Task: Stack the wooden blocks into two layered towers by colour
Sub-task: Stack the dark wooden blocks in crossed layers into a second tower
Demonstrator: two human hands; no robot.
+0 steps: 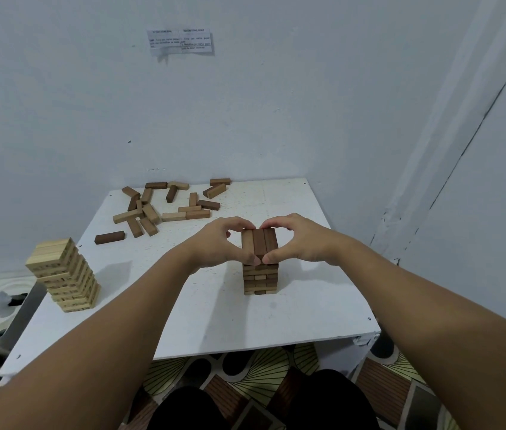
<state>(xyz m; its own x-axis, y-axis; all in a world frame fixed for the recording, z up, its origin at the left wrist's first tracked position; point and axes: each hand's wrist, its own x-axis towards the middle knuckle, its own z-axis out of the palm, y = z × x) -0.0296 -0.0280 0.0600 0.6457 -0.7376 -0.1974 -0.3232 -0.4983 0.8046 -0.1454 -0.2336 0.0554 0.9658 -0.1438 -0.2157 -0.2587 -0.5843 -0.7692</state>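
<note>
Presently squaring the top layer of the dark tower (260,276), near the middle of the white table (307,321): left hand (214,243) and right hand (299,242) curled round that layer from opposite sides, fingertips at the far end and thumbs (256,260) almost touching at the near end, both clamped on the three top blocks (259,245). Held this way, by judgement, to press the three bars flush so the next crosswise layer sits level. Lower layers alternating in direction, end grain showing pale and brown in turn. Pale tower (64,274) standing well apart at the left edge, taller, slightly twisted, printed marks on the block faces. Loose blocks (164,206) scattered at the far side near the wall (245,119), dark and light mixed, one dark block (110,237) lying alone nearer. All blocks plain rectangular bars of smooth wood with sharp edges. Table surface matte, speckled. Remaining stock suggests work only partly done.
</note>
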